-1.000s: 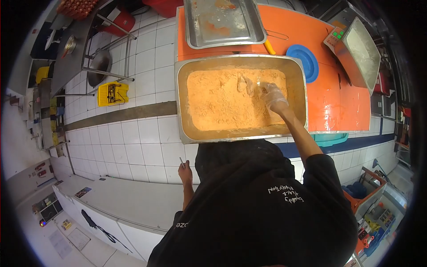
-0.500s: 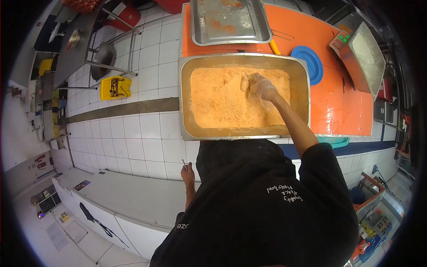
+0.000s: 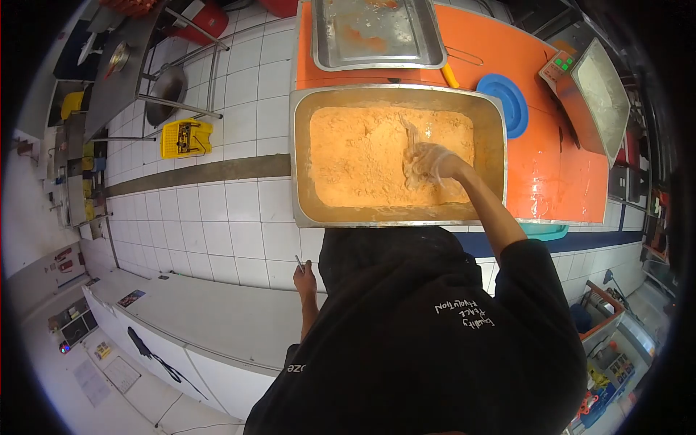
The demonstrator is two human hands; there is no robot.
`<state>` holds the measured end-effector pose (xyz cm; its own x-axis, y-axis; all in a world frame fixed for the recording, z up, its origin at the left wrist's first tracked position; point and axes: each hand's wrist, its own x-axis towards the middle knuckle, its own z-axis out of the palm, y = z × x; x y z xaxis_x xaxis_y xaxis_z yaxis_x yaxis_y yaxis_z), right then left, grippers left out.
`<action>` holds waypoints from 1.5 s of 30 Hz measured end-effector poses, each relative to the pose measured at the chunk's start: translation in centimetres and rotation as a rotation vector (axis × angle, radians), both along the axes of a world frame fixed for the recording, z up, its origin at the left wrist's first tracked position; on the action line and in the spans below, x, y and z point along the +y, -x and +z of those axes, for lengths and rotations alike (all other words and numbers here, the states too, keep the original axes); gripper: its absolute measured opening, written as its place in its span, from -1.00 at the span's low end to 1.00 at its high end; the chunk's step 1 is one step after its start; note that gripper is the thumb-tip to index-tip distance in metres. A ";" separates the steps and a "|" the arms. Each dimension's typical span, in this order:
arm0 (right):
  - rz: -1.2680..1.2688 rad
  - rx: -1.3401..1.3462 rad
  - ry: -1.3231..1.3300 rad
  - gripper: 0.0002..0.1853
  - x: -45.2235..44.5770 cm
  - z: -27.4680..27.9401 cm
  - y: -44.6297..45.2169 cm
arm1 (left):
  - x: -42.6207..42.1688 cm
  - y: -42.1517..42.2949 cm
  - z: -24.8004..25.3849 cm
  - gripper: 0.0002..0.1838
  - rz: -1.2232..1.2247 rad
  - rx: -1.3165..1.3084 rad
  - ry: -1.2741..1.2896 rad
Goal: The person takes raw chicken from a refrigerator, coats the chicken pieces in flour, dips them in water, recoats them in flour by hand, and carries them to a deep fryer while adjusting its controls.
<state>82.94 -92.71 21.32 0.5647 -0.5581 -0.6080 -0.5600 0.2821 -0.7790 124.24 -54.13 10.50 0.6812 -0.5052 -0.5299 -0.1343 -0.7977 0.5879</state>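
Note:
A deep metal pan (image 3: 307,170) holds a wide bed of orange-tinted flour (image 3: 355,159). My right hand (image 3: 435,163) is down in the flour on the pan's right side, dusted pale and seemingly in a thin clear glove. Its fingers point downward, blurred and partly buried, so whether they grip anything is hidden. A faint streak of powder rises just above it. Low at my left side, away from the pan, my left hand (image 3: 305,277) is closed around a thin grey stick-like object (image 3: 299,262).
On the orange table (image 3: 554,177) lie a metal tray (image 3: 373,40) with orange residue, a yellow-handled tool (image 3: 450,75) and a blue plastic lid or dish (image 3: 505,106). A scale (image 3: 557,67) with a metal container (image 3: 596,98) stands right. A yellow crate (image 3: 186,138) sits on the tiles.
My right hand has shifted down toward me within the flour, its fingers turning downward. My left hand stays at my side with the stick.

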 end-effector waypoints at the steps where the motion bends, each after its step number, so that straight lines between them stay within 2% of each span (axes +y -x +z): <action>1: -0.084 0.003 0.081 -0.69 0.3 -0.4 0.7 | 0.2 0.0 -0.3 -0.52 -0.010 -0.014 -0.002; 3: -0.168 0.005 0.162 -0.65 0.1 -1.6 1.7 | 0.2 -0.1 -0.5 -0.52 -0.021 -0.028 -0.004; 5: -0.236 0.330 0.464 -0.60 -1.4 -3.5 2.5 | 0.0 0.0 0.0 -0.52 -0.008 -0.002 -0.039; 9: -0.407 0.438 0.466 -0.66 -3.8 -1.8 -2.0 | -0.9 -0.2 0.5 -0.53 -0.084 -0.060 -0.052; 11: -0.308 0.479 0.649 -0.66 -5.1 -4.3 -3.1 | -1.6 -0.5 0.7 -0.53 -0.125 -0.083 -0.033; 12: -0.312 0.477 0.648 -0.66 -5.8 -5.1 -2.9 | -1.9 -0.8 0.8 -0.53 -0.128 -0.086 -0.033; 14: -0.019 0.455 0.761 -0.68 -6.9 -6.2 -1.7 | -2.4 -1.4 0.9 -0.53 -0.121 -0.085 0.018; 15: -0.018 0.457 0.760 -0.68 -6.8 -6.3 -0.9 | -2.7 -1.5 1.0 -0.53 -0.120 -0.083 0.017; 17: -0.121 0.267 1.066 -0.73 -6.2 -5.8 0.9 | -2.8 -1.1 1.3 -0.53 -0.026 -0.044 0.043; 18: -0.112 0.270 1.062 -0.73 -5.6 -4.7 1.7 | -2.4 -0.8 1.2 -0.53 -0.021 -0.038 0.038; 19: -0.120 0.251 0.806 -0.75 -5.1 -2.7 2.4 | -2.2 -0.7 1.0 -0.54 -0.020 -0.009 0.029; 21: -0.125 0.233 0.553 -0.78 -3.4 0.5 2.5 | -1.5 -0.4 0.1 -0.54 -0.016 0.023 0.023; 23: -0.517 -0.007 -0.049 -0.82 -1.5 2.3 2.0 | -0.3 0.0 -1.0 -0.55 -0.013 0.037 -0.023; 24: -0.520 -0.006 -0.047 -0.82 -1.3 -0.7 2.7 | -0.3 0.4 -0.7 -0.55 -0.016 0.038 -0.022; 25: -0.192 -0.008 0.425 -0.81 -0.9 -6.6 4.2 | -0.4 0.9 0.1 -0.55 -0.040 0.019 -0.060; 26: 0.153 -0.009 0.885 -0.81 -0.7 -9.9 5.0 | -0.5 1.2 0.7 -0.55 -0.065 -0.002 -0.099; 27: -0.115 0.256 0.478 -0.80 0.6 -4.3 1.7 | -0.3 1.1 0.8 -0.55 -0.083 0.003 -0.105; 28: -0.120 0.254 0.478 -0.80 0.7 -3.5 0.2 | -0.3 0.9 0.7 -0.55 -0.086 0.000 -0.105; 30: -0.135 0.529 0.582 -0.78 0.9 -2.9 -1.6 | -0.3 0.3 0.5 -0.55 -0.067 -0.014 -0.106; 31: -0.139 0.527 0.578 -0.78 0.6 -2.0 -2.3 | -0.4 0.0 0.4 -0.55 -0.071 -0.017 -0.109; 33: 0.096 0.693 0.524 -0.77 -0.4 -0.4 -2.8 | -0.7 -0.8 0.2 -0.54 -0.076 0.007 -0.080; 37: 0.143 0.612 0.578 -0.75 -1.3 -0.9 -1.5 | -2.0 -1.6 -0.1 -0.55 -0.088 0.012 -0.056; 39: 0.050 0.521 0.812 -0.75 -1.3 -1.9 0.1 | -2.4 -1.4 0.4 -0.55 -0.062 0.010 -0.008; 40: 0.055 0.522 0.810 -0.75 -1.2 -1.9 0.7 | -2.5 -1.2 0.5 -0.55 -0.059 0.013 -0.012; 42: -0.260 0.245 0.619 -0.78 -1.1 -1.3 1.8 | -2.7 -0.6 0.7 -0.56 -0.050 0.023 0.002; 43: -0.260 0.248 0.620 -0.78 -0.9 -0.4 2.0 | -2.6 -0.4 0.5 -0.56 -0.050 0.026 0.003; 45: -0.432 0.062 0.218 -0.80 -0.2 1.2 2.2 | -2.3 -0.1 0.0 -0.55 -0.038 0.037 -0.026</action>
